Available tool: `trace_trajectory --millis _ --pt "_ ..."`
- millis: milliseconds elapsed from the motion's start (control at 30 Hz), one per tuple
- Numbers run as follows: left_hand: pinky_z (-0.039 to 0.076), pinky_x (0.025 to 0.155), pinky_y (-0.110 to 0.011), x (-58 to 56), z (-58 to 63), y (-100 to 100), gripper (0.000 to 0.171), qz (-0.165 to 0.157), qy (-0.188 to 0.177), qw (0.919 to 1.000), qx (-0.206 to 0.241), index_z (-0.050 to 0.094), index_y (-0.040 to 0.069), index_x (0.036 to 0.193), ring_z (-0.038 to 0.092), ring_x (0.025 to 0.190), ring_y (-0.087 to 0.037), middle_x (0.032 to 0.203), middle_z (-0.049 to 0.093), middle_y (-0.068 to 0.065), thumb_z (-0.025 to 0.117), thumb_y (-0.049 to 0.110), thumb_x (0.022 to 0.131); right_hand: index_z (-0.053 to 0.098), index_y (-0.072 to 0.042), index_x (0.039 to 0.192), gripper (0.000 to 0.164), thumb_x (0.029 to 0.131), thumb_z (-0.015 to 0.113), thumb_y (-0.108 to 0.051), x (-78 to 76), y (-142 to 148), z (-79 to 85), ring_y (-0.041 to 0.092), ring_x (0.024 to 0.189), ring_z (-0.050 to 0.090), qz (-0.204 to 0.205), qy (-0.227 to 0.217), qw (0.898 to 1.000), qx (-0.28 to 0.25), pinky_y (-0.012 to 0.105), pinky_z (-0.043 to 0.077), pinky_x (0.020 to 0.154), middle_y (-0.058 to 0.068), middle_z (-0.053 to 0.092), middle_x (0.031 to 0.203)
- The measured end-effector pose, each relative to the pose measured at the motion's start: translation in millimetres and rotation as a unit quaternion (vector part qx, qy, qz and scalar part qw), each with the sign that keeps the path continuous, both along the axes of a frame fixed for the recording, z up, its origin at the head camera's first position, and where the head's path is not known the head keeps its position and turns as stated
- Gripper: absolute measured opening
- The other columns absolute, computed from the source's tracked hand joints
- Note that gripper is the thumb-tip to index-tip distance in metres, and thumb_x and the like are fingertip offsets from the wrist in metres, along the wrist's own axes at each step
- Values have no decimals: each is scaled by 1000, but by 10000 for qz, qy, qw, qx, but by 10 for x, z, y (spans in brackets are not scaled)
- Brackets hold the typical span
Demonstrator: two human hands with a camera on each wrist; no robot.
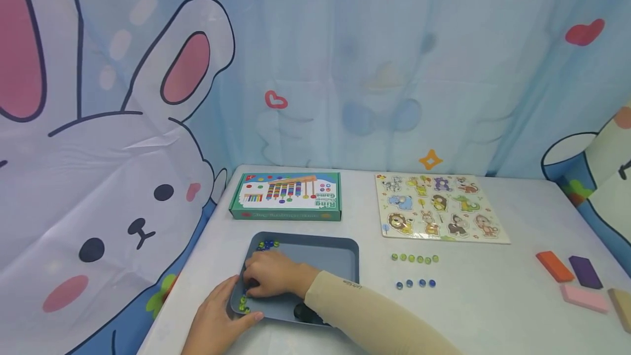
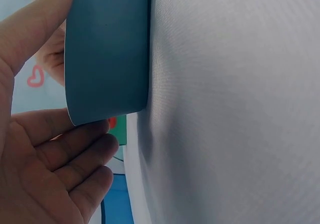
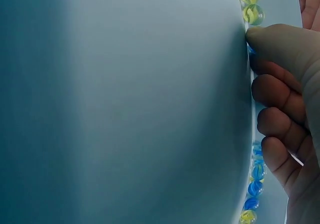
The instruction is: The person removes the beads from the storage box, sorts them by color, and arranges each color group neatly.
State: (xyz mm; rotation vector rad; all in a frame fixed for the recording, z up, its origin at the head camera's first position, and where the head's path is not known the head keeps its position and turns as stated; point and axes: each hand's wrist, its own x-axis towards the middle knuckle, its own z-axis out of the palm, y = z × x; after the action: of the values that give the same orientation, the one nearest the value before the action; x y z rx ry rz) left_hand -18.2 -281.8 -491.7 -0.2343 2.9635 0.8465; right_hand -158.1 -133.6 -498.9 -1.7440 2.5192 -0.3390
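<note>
A blue-grey tray lies on the table with green and blue glass marbles along its left side. My left hand holds the tray's front left corner, thumb at the front wall and fingers at the left side. Inside the tray, my right hand reaches to the left wall. The right wrist view has its thumb and forefinger pinching a blue marble, mostly hidden by the fingertips. Yellow-green marbles sit beside the thumb, and blue marbles lie past the little finger.
Right of the tray are a row of green marbles and a row of blue marbles. Behind stand a green ring game box and an animal puzzle board. Orange, purple and pink blocks lie far right.
</note>
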Motion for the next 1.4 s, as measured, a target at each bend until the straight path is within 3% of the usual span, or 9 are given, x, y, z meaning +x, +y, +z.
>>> trace_trajectory --millis 200,333,467,733,900,1133,1400 --pt "51 109 -63 -14 -21 7 118 -8 -37 10000 -3 50 4 154 55 140 -42 154 55 -20 81 79 69 83 -26 99 12 92 80 -36 -13 28 -14 -3 78 51 -24 -52 9998 -168 9 41 66 -15 65 85" --pt "51 108 -63 -21 -3 14 118 -23 -68 10000 15 49 3 155 55 140 -43 154 55 -21 81 78 69 83 -26 100 13 91 80 -34 -82 108 6 -3 77 50 -140 110 9982 -570 8 39 67 -14 67 85" --pt "51 107 -64 -21 30 27 118 27 -110 9999 -10 48 2 155 55 139 -45 154 54 -23 81 78 70 83 -27 100 14 91 80 -36 -167 284 169 -3 79 52 -490 218 9942 -928 8 40 67 -15 68 86" --pt "51 106 -66 -52 29 29 120 177 -203 9996 -53 49 2 154 55 138 -48 153 55 -24 82 79 68 83 -19 103 16 94 79 -32 -249 811 594 8 88 60 -1075 -294 9782 -1752 20 52 75 -7 69 92" --pt "50 108 -65 -54 13 17 121 240 -277 9993 -16 50 1 153 54 139 -48 152 55 -24 82 79 67 82 -19 99 11 91 83 -27 -238 1116 700 8 87 60 -1207 -22 9655 -2309 21 53 73 -8 68 88" --pt "50 109 -65 -52 -11 1 120 212 -288 9994 2 50 1 153 54 139 -48 152 55 -24 84 77 67 81 -23 97 10 90 84 -28 -196 1568 715 4 90 59 -1757 48 9549 -2394 22 54 75 -13 70 90" --pt "50 109 -66 -45 -15 5 119 222 -349 9991 55 50 0 153 53 139 -50 151 55 -26 86 74 67 81 -22 96 13 85 88 -25 -99 2196 616 5 85 55 -2455 229 9394 -2381 22 53 70 -8 69 86"
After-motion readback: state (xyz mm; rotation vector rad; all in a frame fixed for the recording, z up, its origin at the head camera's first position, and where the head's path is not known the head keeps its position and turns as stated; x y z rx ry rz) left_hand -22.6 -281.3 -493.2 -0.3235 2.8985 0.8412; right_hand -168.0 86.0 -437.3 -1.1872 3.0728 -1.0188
